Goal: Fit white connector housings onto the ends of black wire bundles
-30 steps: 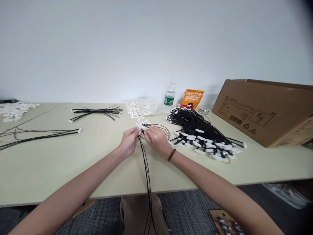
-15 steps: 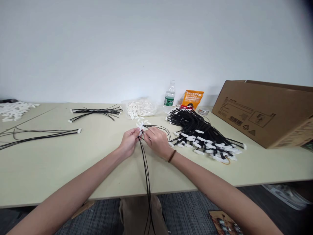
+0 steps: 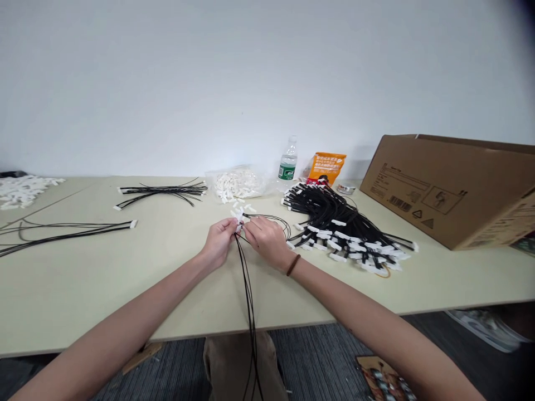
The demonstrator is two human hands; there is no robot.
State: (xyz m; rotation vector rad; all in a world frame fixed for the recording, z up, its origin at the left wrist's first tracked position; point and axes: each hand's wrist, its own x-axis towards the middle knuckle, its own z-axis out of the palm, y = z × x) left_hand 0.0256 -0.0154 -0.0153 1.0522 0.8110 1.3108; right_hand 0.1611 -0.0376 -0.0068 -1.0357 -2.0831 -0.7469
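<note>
My left hand [image 3: 219, 239] is closed in a pinch on a small white connector [image 3: 239, 226], partly hidden by the fingers. Beside it, my right hand [image 3: 267, 239] is closed on a thin black wire whose end meets the connector. Several black wires [image 3: 246, 284] run down from between the hands and over the table's front edge. Just beyond the fingertips lie loose white connectors [image 3: 244, 209]. A loop of thin black wire [image 3: 284, 224] curves out to the right behind my right hand.
Black cables with white connectors [image 3: 346, 223] are heaped at right, before a cardboard box [image 3: 443, 189]. A bag of white connectors [image 3: 234, 184], a bottle [image 3: 287, 167] and an orange packet [image 3: 328, 167] stand behind. Wire bundles [image 3: 167, 190] and white connectors [image 3: 25, 189] lie left.
Both hands stay together at the same spot, with the right fingers shifting slightly at the connector. The whole view has moved a little.
</note>
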